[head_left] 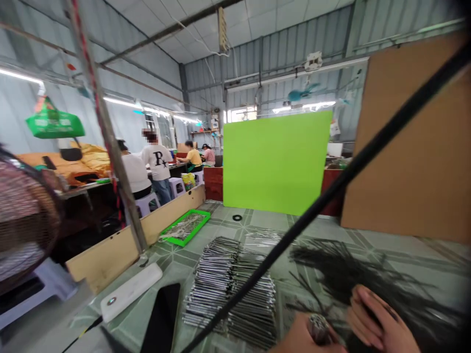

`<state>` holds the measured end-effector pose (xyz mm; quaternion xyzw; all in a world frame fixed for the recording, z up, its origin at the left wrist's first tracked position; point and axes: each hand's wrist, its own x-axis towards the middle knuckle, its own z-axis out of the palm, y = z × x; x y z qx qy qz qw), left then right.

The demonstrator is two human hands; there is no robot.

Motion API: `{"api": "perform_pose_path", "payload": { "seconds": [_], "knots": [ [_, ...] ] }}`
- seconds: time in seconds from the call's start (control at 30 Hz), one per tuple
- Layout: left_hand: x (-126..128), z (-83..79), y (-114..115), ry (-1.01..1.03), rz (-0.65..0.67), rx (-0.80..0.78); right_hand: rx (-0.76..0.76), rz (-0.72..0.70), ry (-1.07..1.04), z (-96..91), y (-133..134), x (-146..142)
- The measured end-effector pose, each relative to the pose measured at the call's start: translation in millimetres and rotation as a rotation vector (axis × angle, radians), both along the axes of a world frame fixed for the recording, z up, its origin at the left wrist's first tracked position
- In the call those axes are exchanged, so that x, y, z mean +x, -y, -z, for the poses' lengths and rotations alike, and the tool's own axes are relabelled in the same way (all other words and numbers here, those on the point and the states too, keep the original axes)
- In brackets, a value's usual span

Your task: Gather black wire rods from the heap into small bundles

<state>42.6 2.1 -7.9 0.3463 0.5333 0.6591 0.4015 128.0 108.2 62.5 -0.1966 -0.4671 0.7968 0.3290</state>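
Observation:
At the lower right, my left hand (294, 336) is closed around a tight bundle of thin metal rods (319, 324), whose ends point up toward me. Just right of it, my right hand (382, 318) has its fingers curled and pressed together; what it pinches, if anything, is blurred. Behind both hands lies a loose heap of thin dark strands (331, 262). To the left, shiny metal rods (213, 282) lie stacked in two side-by-side rows on the patterned table cover (198, 252).
A black bar (312, 208) slants across the view. Left of the rods are a black phone (161, 318) and a white device (130, 292). A green tray (186, 240) holds small pieces. Beyond stand a bright green panel (275, 162) and brown board (408, 142). Several people work at the left.

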Motion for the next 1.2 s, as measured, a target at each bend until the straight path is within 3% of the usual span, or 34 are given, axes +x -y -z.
{"api": "perform_pose_path", "payload": {
  "seconds": [0.17,0.4,0.63,0.83,1.2],
  "knots": [
    [0,13.5,-11,-0.021,-0.013,-0.049,-0.355,0.034,-0.346,-2.0,-14,-2],
    [-1,4.7,-10,-0.035,0.026,-0.062,-0.539,0.075,-0.522,12.5,-16,-13],
    [-2,8.1,-14,-0.077,0.031,-0.066,-0.584,0.065,-0.624,18.2,-14,-16],
    [1,8.6,-8,-0.21,-0.11,-0.043,-0.621,0.163,-0.624,21.9,-16,-17],
    [1,0.2,-6,-0.285,-0.235,-0.047,-0.611,0.249,-0.563,22.5,-9,-22]
  ]
}}
